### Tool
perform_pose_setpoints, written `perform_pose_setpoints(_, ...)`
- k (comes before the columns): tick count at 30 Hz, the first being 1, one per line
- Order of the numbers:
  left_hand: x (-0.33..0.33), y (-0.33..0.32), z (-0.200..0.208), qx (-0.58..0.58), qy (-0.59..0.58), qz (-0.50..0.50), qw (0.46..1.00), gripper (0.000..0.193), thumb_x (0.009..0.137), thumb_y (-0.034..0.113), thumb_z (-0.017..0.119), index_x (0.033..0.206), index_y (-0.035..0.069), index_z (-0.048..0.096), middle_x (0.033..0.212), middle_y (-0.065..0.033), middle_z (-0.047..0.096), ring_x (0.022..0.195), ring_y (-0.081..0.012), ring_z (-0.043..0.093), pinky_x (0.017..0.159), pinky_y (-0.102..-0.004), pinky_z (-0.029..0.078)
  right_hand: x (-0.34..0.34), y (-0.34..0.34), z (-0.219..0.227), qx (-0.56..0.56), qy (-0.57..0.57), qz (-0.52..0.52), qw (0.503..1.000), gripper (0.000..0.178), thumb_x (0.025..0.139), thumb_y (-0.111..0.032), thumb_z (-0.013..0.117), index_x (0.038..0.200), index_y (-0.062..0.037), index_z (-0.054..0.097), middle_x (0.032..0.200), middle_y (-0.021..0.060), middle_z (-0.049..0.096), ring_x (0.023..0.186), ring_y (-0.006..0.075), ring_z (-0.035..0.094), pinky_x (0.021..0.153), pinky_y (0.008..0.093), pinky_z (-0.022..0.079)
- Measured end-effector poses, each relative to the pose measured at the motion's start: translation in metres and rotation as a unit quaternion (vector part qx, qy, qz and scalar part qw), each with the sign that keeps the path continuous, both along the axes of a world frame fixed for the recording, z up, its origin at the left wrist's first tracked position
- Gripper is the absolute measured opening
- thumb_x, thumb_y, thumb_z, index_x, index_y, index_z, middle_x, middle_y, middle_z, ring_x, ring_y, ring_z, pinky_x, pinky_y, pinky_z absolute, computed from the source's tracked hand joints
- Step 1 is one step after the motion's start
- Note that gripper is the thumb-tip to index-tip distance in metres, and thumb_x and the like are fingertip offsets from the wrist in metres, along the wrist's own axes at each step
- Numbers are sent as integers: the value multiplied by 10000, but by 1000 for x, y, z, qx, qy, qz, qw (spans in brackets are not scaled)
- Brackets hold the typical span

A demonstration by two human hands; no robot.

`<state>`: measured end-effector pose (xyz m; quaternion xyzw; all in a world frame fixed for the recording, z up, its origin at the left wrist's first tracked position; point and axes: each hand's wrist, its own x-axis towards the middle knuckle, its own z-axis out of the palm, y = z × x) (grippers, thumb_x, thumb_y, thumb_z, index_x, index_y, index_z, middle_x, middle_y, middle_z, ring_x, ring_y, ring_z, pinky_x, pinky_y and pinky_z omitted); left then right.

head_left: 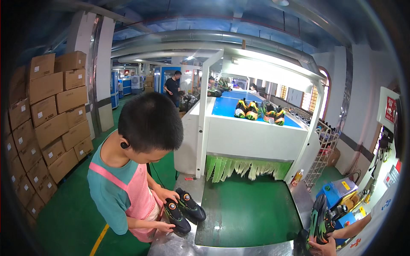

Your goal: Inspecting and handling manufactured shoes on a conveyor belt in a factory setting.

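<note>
Neither my left hand nor my right hand shows in the head view. At the lower left, a person in a pink apron grips a black running shoe (178,220) with both hands. Its mate (191,205) lies right beside it on the metal edge. In the lower right corner, another person's hands hold a black and green sports shoe (316,219) tilted up, toe upward. That person's body is mostly cut off by the rim. Between the two people lies the green conveyor belt (250,213), coming out under a fringe of pale green strips (250,167).
Several black, orange and green shoes (258,112) stand on the blue upper belt (232,104) of the white machine (252,141). Cardboard boxes (55,106) are stacked at the left. A wire rack (322,147), a bottle (297,177) and blue containers (335,192) are at the right.
</note>
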<state>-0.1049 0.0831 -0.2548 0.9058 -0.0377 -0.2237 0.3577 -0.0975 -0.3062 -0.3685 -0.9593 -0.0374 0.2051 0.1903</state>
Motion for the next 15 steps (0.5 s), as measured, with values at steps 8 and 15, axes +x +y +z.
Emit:
perform_pose_setpoints(8,-7,7,-14,-8,30,6,999,368,775,229,653,1050,-13,625,1025,-251,639,980,-406,606,827,-440,487,1,15,35,-76,-44,68,994,142,785,-270,590,741,-221,717,777,16,695,755,189,670,605,380,509)
perform_pose_setpoints(15,-13,9,-17,-22,41,17,999,354,784,232,649,1045,-7,628,1023,-242,643,971,-400,612,823,-439,489,-6,16,34,-47,-9,8,999,220,797,-300,563,725,-162,719,770,90,688,763,271,669,638,401,521)
